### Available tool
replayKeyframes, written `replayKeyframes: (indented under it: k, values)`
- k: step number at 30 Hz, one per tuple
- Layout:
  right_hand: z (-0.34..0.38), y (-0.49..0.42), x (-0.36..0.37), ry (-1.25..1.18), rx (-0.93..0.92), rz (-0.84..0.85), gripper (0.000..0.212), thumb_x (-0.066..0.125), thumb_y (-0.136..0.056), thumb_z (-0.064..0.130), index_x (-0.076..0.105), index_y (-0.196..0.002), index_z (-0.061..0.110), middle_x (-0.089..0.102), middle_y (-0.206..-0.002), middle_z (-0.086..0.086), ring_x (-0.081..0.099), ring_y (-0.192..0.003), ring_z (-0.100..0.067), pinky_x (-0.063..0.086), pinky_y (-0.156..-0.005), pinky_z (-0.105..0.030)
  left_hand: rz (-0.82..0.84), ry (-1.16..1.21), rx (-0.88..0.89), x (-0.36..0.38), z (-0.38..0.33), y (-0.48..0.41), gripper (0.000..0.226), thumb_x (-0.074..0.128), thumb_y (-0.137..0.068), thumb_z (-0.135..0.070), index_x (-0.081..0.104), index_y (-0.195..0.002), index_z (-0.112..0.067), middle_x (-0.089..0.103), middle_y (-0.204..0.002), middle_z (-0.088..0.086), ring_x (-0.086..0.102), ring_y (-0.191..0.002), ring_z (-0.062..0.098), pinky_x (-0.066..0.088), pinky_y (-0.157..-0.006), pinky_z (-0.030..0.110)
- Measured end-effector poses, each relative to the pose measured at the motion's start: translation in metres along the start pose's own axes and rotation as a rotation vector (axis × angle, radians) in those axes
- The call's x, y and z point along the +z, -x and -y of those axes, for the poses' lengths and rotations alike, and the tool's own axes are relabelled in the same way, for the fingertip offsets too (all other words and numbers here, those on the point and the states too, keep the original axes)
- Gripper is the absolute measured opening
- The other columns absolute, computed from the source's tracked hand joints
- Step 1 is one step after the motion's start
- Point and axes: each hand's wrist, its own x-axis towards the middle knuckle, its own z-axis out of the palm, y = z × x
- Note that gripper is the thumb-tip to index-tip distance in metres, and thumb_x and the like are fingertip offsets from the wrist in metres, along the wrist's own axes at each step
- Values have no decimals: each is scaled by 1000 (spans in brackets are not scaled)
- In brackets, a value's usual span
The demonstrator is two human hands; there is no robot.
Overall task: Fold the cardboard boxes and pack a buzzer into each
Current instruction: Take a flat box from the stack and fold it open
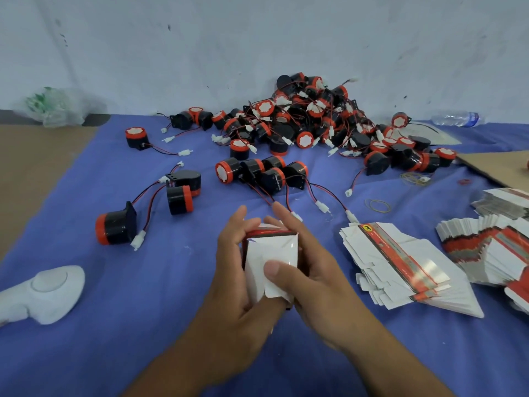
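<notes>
Both hands, left hand (229,270) and right hand (312,270), grip 1 partly folded cardboard box (270,253) above a blue cloth (143,325); buzzer pile (309,116) beyond, flat box stack (400,267) at right.

The buzzers (315,116) are black with red rims and white tops. The worktop (143,325) is blue. Right of the buzzers, the flat boxes (400,265) are white with red stripes.

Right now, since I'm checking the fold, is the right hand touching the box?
Touching: in the head view the right hand presses its thumb onto the box.
</notes>
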Motion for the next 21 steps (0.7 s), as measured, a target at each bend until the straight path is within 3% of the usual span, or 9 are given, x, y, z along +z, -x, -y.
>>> replayKeyframes:
  k: [3,5,6,8,10,14,16,19,21]
  values:
    - [-1,-1,-3,7,19,-19,75,72,-71,35,45,-139,50,56,-142,9,60,-124,-13,53,-95,-35,42,-151,75,0,-6,-1,82,62,-75,-28,24,-147,-25,28,-149,-25,39,-138,15,50,-95,42]
    - [-1,-1,-5,-1,46,-32,78,71,-70,37,43,-142,48,55,-144,11,57,-128,-15,49,-103,-42,52,-236,56,-3,-10,-4,76,64,-81,-32,24,-146,-26,22,-156,-8,26,-146,20,40,-109,42]
    - [-1,-1,-5,-18,58,-33,77,71,-70,38,43,-141,49,56,-142,11,57,-128,-16,49,-104,-43,110,-290,96,-5,-10,-4,83,65,-83,-39,16,-149,-27,15,-158,-7,20,-148,23,34,-114,40]
    - [1,0,-7,-46,79,-21,74,72,-71,38,45,-138,51,59,-139,13,58,-127,-17,48,-105,-46,189,-437,196,-11,-5,-2,98,63,-78,-63,3,-149,-31,7,-155,-21,12,-149,24,27,-117,49]
    - [3,1,-7,-41,94,-2,72,71,-72,38,45,-137,53,63,-134,14,59,-126,-17,44,-109,-50,141,-496,191,-17,-5,-1,95,58,-72,-76,10,-146,-40,13,-150,-27,8,-149,17,25,-116,54]
    - [7,3,-8,5,112,34,74,69,-75,42,40,-142,52,64,-132,15,59,-127,-14,44,-110,-45,3,-564,281,-12,-6,-8,87,70,-65,-65,26,-137,-41,27,-139,-30,14,-148,14,26,-112,64]
    - [9,3,-7,66,103,56,75,68,-78,46,36,-146,49,63,-133,18,58,-127,-8,48,-105,-33,-27,-525,299,-12,-4,-8,80,73,-64,-57,33,-131,-37,33,-135,-28,28,-143,10,33,-113,50]
    - [13,3,-9,165,73,61,66,69,-80,52,42,-141,50,66,-127,18,61,-120,-6,52,-92,-24,-20,-441,263,-15,-6,-9,80,78,-64,-47,36,-130,-31,43,-131,-16,51,-121,5,44,-93,16]
    - [16,4,-11,197,48,48,56,70,-85,44,49,-137,46,69,-122,11,65,-114,-11,53,-88,-25,-19,-456,280,-15,-5,-8,79,79,-66,-42,39,-131,-23,45,-132,-7,52,-123,11,42,-94,14]
